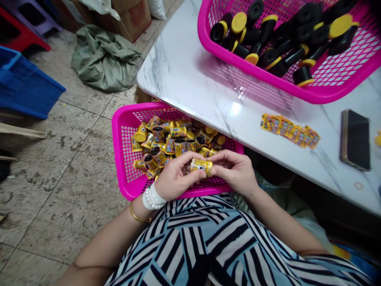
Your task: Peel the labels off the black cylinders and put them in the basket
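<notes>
Between my two hands is a small cylinder with a yellow printed label (200, 167), lying sideways. My left hand (177, 174) grips its left end with thumb and fingers, and my right hand (236, 171) pinches the right end. Directly below the hands, a pink basket (119, 159) holds many similar labelled cylinders (159, 135), some showing black ends and some yellow caps. A fanned row of yellow-orange printed labels (290, 129) lies on the table to the right.
The white marble-patterned table (178, 67) carries a second pink basket (276, 85) of plain black cylinders (276, 63) with yellow caps, plus a phone (355, 139). On the floor to the left are a blue crate (26, 85) and a green sack (102, 59).
</notes>
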`<move>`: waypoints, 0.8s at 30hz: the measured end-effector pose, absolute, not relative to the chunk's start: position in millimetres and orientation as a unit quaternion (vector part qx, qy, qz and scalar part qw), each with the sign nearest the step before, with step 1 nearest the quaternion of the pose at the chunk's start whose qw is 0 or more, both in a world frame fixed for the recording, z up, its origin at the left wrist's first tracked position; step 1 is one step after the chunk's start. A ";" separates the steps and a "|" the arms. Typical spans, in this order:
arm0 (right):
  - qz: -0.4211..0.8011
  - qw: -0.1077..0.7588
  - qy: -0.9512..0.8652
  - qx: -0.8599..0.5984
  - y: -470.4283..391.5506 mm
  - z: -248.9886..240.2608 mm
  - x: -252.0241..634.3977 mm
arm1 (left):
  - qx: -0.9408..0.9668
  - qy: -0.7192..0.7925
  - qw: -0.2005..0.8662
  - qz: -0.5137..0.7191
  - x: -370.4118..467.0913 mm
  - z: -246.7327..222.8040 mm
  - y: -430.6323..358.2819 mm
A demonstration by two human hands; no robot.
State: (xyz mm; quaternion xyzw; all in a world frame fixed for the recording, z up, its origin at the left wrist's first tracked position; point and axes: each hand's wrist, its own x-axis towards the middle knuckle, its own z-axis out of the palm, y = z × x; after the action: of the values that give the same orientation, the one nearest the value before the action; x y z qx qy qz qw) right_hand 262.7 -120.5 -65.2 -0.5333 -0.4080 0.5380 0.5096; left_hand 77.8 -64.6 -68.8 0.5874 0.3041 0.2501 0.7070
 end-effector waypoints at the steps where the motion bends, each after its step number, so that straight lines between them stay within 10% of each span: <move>1: 0.566 0.507 -0.401 -0.511 -119.6 -64.9 263.9 | 0.546 0.294 0.751 0.226 77.1 -67.3 -63.3; 24: 0.340 0.547 -0.596 -0.480 -119.5 -69.6 264.2 | 0.285 0.322 0.881 0.196 84.8 -72.1 -70.3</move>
State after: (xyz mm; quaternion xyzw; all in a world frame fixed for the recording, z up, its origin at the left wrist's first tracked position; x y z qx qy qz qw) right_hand 264.2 -119.5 -69.6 -0.4804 -0.5957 0.3395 0.5469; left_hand 84.8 -70.3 -72.1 0.2855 0.3217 0.1964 0.8811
